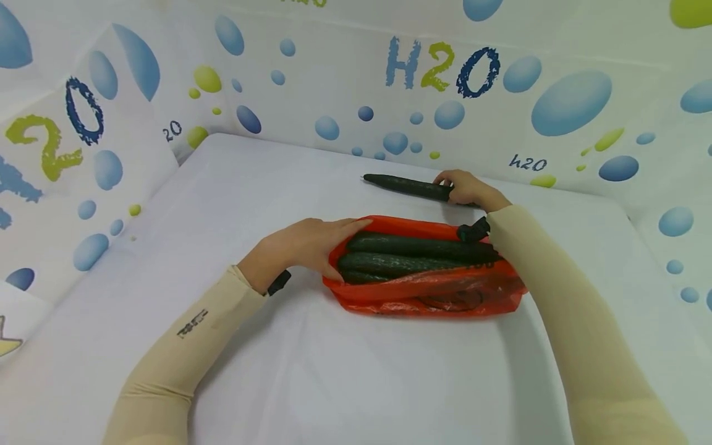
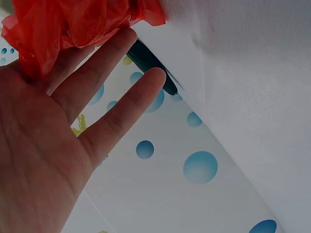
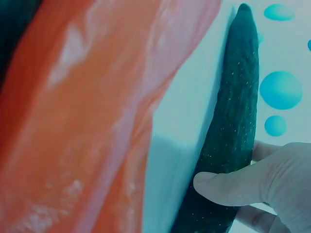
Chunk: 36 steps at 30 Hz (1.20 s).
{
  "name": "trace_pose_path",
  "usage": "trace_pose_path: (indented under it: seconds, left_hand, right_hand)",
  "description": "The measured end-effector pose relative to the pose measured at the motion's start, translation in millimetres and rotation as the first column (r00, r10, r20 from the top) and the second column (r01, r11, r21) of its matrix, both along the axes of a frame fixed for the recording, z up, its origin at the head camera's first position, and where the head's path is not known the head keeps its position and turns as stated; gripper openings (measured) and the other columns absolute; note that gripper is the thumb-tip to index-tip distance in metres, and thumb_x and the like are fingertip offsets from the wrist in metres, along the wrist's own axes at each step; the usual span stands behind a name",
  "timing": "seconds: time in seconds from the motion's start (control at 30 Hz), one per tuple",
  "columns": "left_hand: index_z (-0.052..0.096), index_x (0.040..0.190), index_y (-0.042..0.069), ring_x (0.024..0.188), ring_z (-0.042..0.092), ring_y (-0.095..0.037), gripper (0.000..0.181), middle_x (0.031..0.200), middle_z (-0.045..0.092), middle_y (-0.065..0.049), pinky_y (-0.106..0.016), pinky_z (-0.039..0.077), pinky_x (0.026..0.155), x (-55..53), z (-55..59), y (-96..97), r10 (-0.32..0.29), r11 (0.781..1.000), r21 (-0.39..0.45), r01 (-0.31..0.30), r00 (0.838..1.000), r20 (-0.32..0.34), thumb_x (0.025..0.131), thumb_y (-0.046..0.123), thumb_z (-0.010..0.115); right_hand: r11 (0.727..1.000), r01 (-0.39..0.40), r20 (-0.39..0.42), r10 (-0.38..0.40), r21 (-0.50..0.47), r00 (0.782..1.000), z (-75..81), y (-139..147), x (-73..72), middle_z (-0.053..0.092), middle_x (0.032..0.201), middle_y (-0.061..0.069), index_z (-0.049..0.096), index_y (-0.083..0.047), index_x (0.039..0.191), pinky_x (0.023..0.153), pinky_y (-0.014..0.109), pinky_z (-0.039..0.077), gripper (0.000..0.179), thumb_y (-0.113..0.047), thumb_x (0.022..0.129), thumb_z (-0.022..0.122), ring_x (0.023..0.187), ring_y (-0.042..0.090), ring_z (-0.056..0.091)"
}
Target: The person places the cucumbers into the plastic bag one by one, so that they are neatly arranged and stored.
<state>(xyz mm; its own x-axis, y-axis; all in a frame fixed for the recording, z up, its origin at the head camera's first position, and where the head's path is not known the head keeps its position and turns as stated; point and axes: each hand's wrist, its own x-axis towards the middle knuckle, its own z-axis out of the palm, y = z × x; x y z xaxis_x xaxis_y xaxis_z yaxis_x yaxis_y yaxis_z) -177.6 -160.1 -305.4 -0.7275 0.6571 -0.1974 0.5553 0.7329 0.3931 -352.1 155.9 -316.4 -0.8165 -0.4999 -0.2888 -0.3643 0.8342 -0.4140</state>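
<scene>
A red plastic bag (image 1: 389, 299) lies on the table with its mouth facing up, and several dark green cucumbers (image 1: 417, 246) lie side by side in it. Fingers spread and straight, my left hand (image 1: 308, 244) touches the bag's left end; the left wrist view shows the red plastic (image 2: 73, 24) against the extended fingers. Behind the bag, my right hand (image 1: 466, 188) grips a loose cucumber (image 1: 403, 185) near its right end. In the right wrist view the thumb presses on this cucumber's bumpy skin (image 3: 233, 111), with other fingers partly hidden behind it.
A white cloth covers the table (image 1: 250, 185). At its back edge rises a white curtain (image 1: 345, 74) printed with blue and green bubbles and H2O lettering, close behind the loose cucumber. The curtain also runs along the left side.
</scene>
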Motion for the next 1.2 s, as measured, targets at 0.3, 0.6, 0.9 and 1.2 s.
trace_pose_path:
  seconds: [0.3,0.6,0.9,1.2]
  left_hand:
    - [0.019,0.156,0.014,0.117,0.055,-0.027,0.103,0.153,0.037,-0.004,-0.045,0.049,0.097,-2.4,-3.9,1.6,0.010,1.000,0.013,-0.010,1.000,0.012,0.077,0.032,0.082]
    - [0.021,0.156,0.015,0.121,0.052,-0.026,0.102,0.151,0.040,-0.003,-0.046,0.050,0.096,-3.6,-5.0,0.8,0.007,0.999,0.036,-0.008,1.000,0.024,0.077,0.033,0.083]
    - [0.021,0.156,0.015,0.120,0.053,-0.026,0.103,0.150,0.041,-0.003,-0.046,0.049,0.097,-2.7,-4.3,1.7,0.006,0.999,0.035,-0.007,1.000,0.025,0.076,0.033,0.083]
    - [0.020,0.156,0.015,0.123,0.051,-0.025,0.104,0.150,0.040,-0.003,-0.047,0.047,0.099,-5.0,-3.9,0.8,0.004,0.999,0.047,-0.005,1.000,0.029,0.075,0.038,0.083]
  right_hand:
    - [0.999,0.043,0.020,-0.043,0.009,0.999,6.8,3,5.5,0.044,0.131,0.037,0.046,0.009,0.135,0.095,0.054,0.042,0.054,0.013,0.081,0.055,0.119,0.047,0.042]
    - [0.990,0.140,0.094,-0.137,-0.032,0.986,20.5,0,22.0,0.040,0.137,0.036,0.044,0.008,0.138,0.101,0.054,0.042,0.055,0.014,0.084,0.055,0.123,0.046,0.042]
    - [0.981,0.162,0.134,-0.147,-0.110,0.980,32.6,-5,31.7,0.039,0.140,0.033,0.043,0.005,0.140,0.102,0.053,0.042,0.056,0.016,0.086,0.052,0.128,0.045,0.039]
    - [0.970,0.177,0.140,-0.155,-0.163,0.978,58.9,-5,47.9,0.035,0.146,0.030,0.039,0.002,0.144,0.108,0.054,0.037,0.058,0.013,0.090,0.054,0.131,0.045,0.037]
